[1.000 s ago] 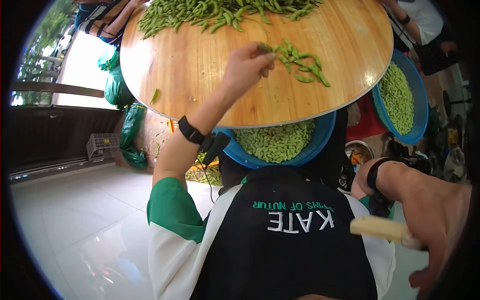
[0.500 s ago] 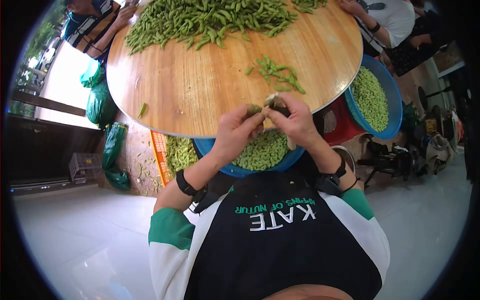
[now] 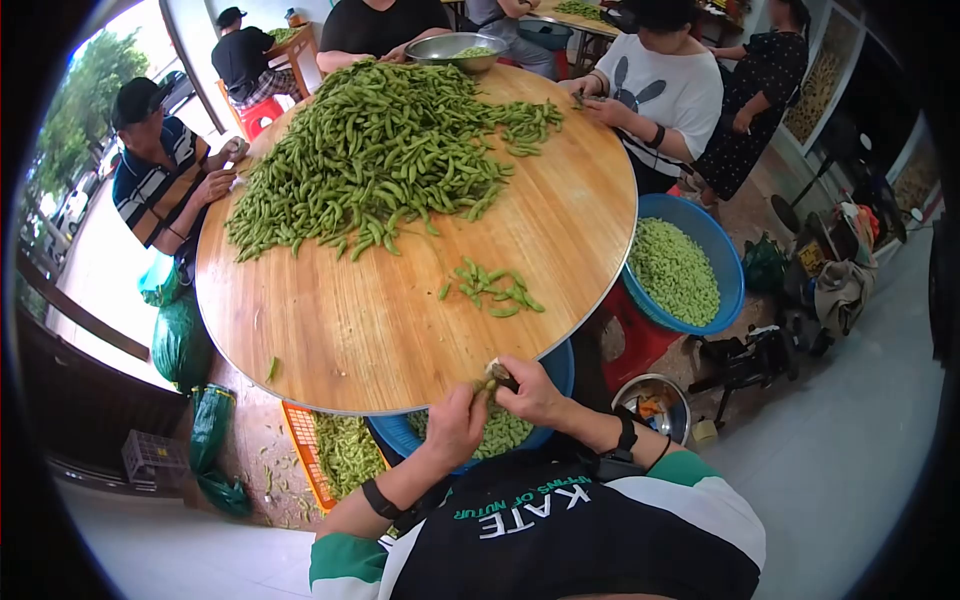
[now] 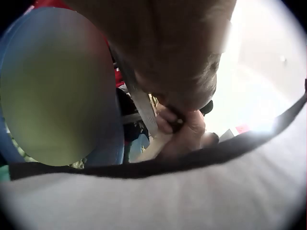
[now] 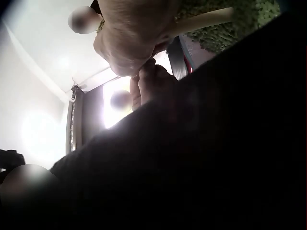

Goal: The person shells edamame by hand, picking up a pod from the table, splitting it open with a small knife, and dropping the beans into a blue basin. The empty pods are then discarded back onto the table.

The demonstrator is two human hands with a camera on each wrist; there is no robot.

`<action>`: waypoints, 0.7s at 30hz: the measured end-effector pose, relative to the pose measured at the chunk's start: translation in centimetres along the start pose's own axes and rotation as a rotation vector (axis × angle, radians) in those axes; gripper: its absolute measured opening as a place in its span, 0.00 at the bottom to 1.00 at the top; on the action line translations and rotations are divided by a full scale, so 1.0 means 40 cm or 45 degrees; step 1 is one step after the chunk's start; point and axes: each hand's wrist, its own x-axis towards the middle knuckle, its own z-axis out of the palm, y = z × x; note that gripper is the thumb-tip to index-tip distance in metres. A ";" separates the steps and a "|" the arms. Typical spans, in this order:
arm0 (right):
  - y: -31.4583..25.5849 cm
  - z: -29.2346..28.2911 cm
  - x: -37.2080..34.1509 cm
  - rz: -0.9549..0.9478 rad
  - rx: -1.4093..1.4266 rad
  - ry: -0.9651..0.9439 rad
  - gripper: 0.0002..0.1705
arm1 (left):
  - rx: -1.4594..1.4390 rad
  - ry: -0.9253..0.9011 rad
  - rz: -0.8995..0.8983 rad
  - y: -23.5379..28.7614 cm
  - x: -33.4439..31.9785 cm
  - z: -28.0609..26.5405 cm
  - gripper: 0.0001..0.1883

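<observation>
Over the near edge of the round wooden table, my two hands meet fingertip to fingertip. Between thumb and fingers, my left hand pinches a green soybean pod. My right hand grips a tool whose pale handle sticks out past the palm in the right wrist view; its working end is hidden by the fingers. Directly below the hands is a blue tub of shelled beans. A few loose pods lie on the tabletop just beyond my hands.
A large heap of pods covers the table's far side, with a metal bowl behind it. Other people sit around the table. An orange crate of husks stands at the left, another blue tub at the right.
My right hand, with the pale-handled tool, has come from the lower right to meet the left. My left hand has moved back from near the loose pods. The head view has tilted up.
</observation>
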 end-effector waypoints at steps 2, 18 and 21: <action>0.008 -0.007 -0.005 0.003 0.001 -0.008 0.08 | -0.007 -0.026 0.021 0.010 0.004 0.000 0.04; -0.015 -0.011 -0.014 -0.078 -0.070 0.063 0.10 | 0.107 0.054 0.113 0.008 0.010 0.014 0.04; -0.015 -0.017 -0.014 -0.109 -0.143 0.048 0.10 | 0.010 0.044 0.004 0.011 0.003 0.013 0.04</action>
